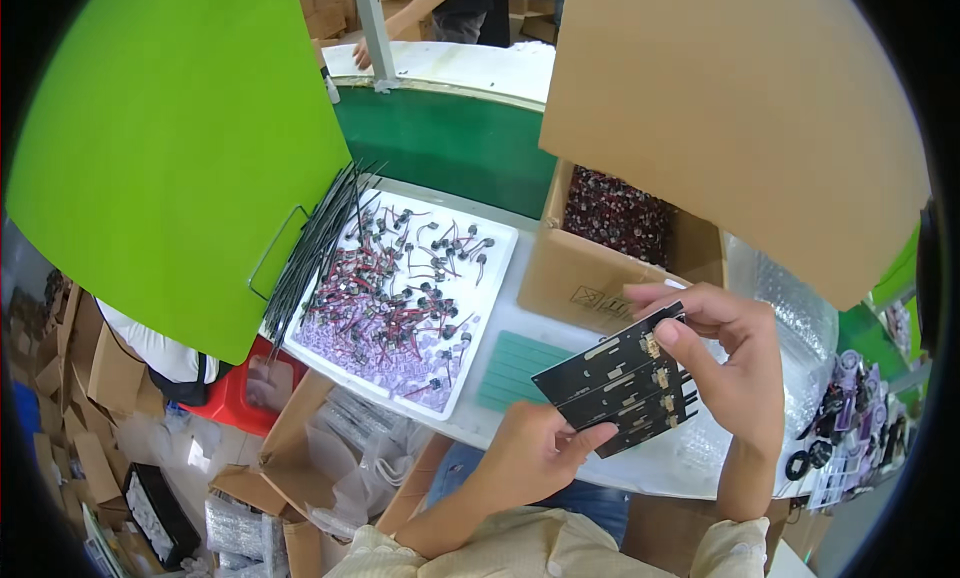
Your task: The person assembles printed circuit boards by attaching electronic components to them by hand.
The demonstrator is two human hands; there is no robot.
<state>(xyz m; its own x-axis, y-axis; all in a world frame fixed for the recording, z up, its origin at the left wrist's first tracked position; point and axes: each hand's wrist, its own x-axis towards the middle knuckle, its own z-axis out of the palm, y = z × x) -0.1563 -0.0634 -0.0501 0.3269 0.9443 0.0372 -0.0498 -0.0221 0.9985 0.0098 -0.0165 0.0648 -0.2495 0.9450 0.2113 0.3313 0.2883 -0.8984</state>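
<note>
Both my hands hold a black circuit board panel [612, 383], tilted above the front of the worktable. My left hand [535, 453] pinches its lower left corner between thumb and fingers. My right hand [735, 363] grips the upper right edge, thumb on the face and fingers behind. Pale pads and scored lines mark the panel's face, and short prongs stick out on its right side. Partly under the panel lies a green ribbed mat [515, 368]. Left of the mat, a white tray [482, 313] holds many small black parts with red and black wires [385, 288].
Long thin black strips [315, 243] lie along the tray's left side. Behind the panel stands a cardboard box [620, 273] of small dark red parts. Bubble wrap [790, 298] and purple and black pieces [850, 408] sit at right. A person's hand [362, 55] shows beyond the green partition [440, 143].
</note>
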